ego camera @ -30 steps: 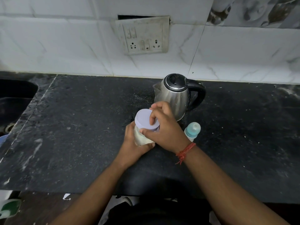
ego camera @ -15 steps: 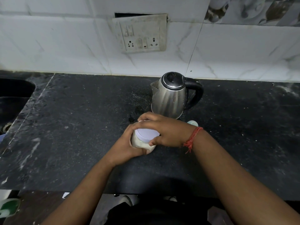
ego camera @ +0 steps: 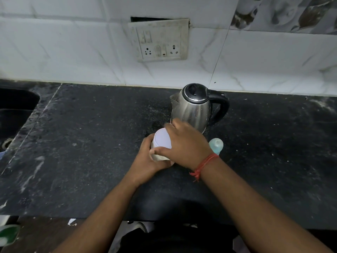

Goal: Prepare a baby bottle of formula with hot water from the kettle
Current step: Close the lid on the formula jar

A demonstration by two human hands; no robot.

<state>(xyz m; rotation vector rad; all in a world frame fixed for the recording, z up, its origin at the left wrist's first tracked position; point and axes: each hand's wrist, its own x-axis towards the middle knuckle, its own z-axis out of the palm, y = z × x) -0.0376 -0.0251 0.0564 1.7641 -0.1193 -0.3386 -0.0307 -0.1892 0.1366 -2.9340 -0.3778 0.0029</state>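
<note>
Under both hands lies a black speckled stone countertop (ego camera: 82, 143), scuffed with pale streaks and dusted with white specks. The left hand (ego camera: 145, 157) wraps its fingers round the side of a small white formula container (ego camera: 158, 156) that stands on the counter, gripping it. The right hand (ego camera: 184, 143) sits on top, fingers and thumb curled round the container's pale lavender lid (ego camera: 161, 138). Just beyond the right hand's knuckles stands a stainless steel electric kettle (ego camera: 191, 110), upright, lid closed, black handle turned away to the right. Just to the right of the right wrist, which wears a red thread (ego camera: 204, 165), the teal-capped top of a baby bottle (ego camera: 216, 144) shows, the rest hidden behind the arm. Far to the left of the left hand, a dark sink basin (ego camera: 16, 110) is sunk into the counter. Behind the kettle rises a wall of white marble-veined tiles (ego camera: 73, 52), with a grimy switch and socket plate (ego camera: 159, 42) above.
</note>
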